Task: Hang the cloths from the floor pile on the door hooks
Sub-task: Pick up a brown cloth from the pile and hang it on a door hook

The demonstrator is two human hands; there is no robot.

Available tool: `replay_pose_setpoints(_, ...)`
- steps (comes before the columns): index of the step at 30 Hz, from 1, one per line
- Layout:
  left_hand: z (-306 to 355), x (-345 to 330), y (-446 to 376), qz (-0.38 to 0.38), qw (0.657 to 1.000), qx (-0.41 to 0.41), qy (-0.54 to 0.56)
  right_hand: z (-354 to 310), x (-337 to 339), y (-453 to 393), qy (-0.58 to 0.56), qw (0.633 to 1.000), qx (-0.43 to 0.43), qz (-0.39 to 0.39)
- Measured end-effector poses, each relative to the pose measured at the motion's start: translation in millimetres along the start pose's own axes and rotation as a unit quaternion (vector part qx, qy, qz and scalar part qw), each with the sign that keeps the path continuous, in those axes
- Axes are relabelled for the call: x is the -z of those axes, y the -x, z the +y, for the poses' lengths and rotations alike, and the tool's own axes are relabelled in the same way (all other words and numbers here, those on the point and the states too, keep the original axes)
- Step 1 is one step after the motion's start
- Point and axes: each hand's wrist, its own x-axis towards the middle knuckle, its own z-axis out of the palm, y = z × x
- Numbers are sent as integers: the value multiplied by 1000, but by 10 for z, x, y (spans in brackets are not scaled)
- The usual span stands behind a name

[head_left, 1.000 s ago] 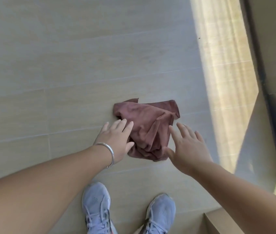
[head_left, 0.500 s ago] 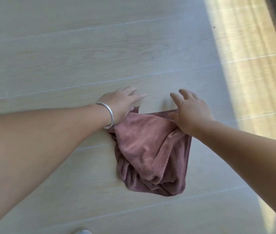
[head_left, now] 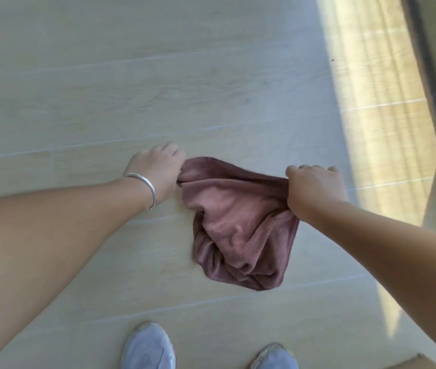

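While both forearms reach downward, the left hand (head_left: 158, 170) and right hand (head_left: 314, 189), fingers curled, each grip an upper corner of the crumpled dusty-pink terry cloth (head_left: 238, 227), which sags above the pale wood-grain floor (head_left: 131, 75).

Bright daylight falls in a warm band across the floor (head_left: 379, 129) at right. The rest is evenly lit, with soft shadows. Slight blur and wide-angle bending show toward the edges.
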Motion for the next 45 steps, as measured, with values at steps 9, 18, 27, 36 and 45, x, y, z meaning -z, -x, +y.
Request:
replay_pose_setpoints(9,-664,1896,474,91,991,98,19,148,2006,439,21,999,-2,36)
replay_pose_setpoints(18,-1473,4116,785,198,973,114,20,162,4453,613,64,988,18,136)
replay_pose_setpoints(27,-2125,5667,1160,317,939,135,14,3,6000,773,63,971,25,231)
replay_pose_setpoints(36,-2185,5550,1846,358,928,97,34,-241,5749,1104,-34,969,143,197)
replay_pose_setpoints(45,-1691,3774,2568,158,983,89,17,-407,3805,1517,-65,974,192,102)
